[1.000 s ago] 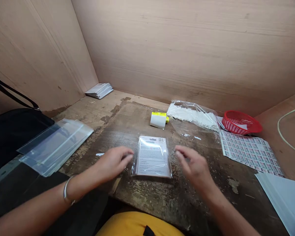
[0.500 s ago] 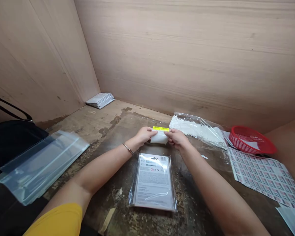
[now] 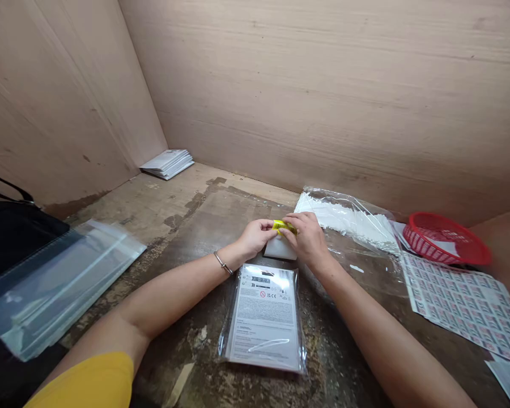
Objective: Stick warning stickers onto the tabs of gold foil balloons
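A strip of yellow barcode labels (image 3: 284, 227) with a white backing (image 3: 280, 248) is held just beyond a flat package. My left hand (image 3: 255, 238) is closed, pinching the strip's left end between thumb and fingers. Over the right end, my right hand (image 3: 308, 235) has its thumb and fingertips closed on the labels, which look bent there. Closer to me lies the flat printed package (image 3: 263, 317) in a clear plastic sleeve, its text side up. Neither hand touches this package.
A stack of printed cards (image 3: 168, 163) sits in the far left corner. Clear plastic sleeves (image 3: 63, 289) and a black bag (image 3: 17, 238) are at left. On the right are a bag of white pieces (image 3: 344, 221), a red basket (image 3: 448, 238) and a sticker sheet (image 3: 463, 306).
The strip's yellow end has bent, and my right hand has shifted over the top of it. My left hand keeps its pinch. The view has moved slightly.
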Action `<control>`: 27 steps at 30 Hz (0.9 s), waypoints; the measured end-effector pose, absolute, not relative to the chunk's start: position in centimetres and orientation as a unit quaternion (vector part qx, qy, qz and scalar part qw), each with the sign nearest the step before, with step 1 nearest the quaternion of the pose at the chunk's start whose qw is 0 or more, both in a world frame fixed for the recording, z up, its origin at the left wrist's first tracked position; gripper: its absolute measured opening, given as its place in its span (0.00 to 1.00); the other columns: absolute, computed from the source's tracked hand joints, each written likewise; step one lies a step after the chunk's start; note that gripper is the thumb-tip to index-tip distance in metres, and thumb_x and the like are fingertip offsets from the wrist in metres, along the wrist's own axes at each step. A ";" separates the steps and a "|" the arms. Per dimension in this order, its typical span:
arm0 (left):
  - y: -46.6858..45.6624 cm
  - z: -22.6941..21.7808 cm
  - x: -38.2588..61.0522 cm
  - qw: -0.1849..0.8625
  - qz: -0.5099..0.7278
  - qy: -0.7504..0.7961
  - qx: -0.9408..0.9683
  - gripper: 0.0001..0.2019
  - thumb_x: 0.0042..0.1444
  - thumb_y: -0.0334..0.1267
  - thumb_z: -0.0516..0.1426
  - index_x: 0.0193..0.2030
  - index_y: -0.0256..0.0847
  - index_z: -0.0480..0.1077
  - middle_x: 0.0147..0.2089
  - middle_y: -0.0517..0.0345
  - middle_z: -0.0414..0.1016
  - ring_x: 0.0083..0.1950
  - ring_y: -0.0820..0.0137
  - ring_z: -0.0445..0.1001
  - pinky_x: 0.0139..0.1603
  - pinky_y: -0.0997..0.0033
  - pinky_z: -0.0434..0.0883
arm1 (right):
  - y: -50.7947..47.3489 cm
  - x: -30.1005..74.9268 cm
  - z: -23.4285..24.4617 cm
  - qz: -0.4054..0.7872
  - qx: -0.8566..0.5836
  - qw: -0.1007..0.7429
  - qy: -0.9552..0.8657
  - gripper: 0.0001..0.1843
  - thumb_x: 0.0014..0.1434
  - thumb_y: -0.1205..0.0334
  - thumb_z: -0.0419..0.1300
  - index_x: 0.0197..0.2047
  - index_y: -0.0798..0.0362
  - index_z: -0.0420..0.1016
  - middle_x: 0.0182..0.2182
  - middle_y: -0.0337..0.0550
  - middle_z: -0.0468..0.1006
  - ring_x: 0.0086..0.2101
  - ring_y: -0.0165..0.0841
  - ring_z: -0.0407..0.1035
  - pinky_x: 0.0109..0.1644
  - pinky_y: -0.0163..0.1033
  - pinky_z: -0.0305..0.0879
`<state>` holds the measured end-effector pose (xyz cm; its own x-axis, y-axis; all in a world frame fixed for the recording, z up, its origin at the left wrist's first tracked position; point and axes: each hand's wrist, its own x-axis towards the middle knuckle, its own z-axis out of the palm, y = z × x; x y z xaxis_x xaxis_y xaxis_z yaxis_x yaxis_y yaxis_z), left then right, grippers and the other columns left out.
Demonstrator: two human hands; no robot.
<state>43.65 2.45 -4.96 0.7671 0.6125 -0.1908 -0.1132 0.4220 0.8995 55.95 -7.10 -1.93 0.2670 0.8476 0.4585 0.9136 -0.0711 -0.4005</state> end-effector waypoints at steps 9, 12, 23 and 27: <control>3.1 -3.8 43.7 0.825 0.148 0.320 0.441 0.13 0.57 0.43 0.62 0.30 0.34 0.71 0.25 0.58 0.73 0.25 0.75 0.72 0.30 0.75 0.70 | -6.8 55.3 -3.5 -0.110 -0.699 0.312 -0.634 0.06 0.60 0.64 0.59 0.34 0.51 0.77 0.34 0.46 0.80 0.39 0.40 0.68 0.46 0.46 0.66; 3.1 -3.7 44.0 0.820 0.135 0.340 0.439 0.11 0.62 0.39 0.57 0.33 0.34 0.70 0.27 0.60 0.72 0.26 0.76 0.72 0.30 0.75 0.71 | -6.9 55.2 -3.7 -0.122 -0.700 0.306 -0.633 0.05 0.59 0.64 0.59 0.34 0.52 0.76 0.34 0.47 0.79 0.39 0.41 0.67 0.46 0.46 0.65; 2.5 -3.2 44.2 0.807 0.133 0.343 0.462 0.09 0.65 0.39 0.55 0.38 0.33 0.70 0.31 0.61 0.72 0.28 0.77 0.71 0.29 0.75 0.71 | -7.2 55.5 -4.0 -0.144 -0.709 0.290 -0.626 0.04 0.59 0.65 0.59 0.35 0.52 0.76 0.35 0.46 0.79 0.40 0.41 0.66 0.46 0.46 0.64; 2.7 -3.8 44.4 0.799 0.126 0.349 0.473 0.11 0.65 0.41 0.55 0.45 0.34 0.70 0.38 0.57 0.73 0.33 0.74 0.73 0.33 0.72 0.74 | -7.2 55.5 -4.1 -0.156 -0.711 0.282 -0.624 0.03 0.58 0.65 0.59 0.35 0.52 0.74 0.34 0.47 0.78 0.39 0.42 0.66 0.44 0.46 0.64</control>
<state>44.35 2.65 -3.83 0.7253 0.5310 -0.4382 0.1287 0.5208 0.8439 55.50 -7.19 -4.06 0.1712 0.7998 0.5753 0.9766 -0.0606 -0.2064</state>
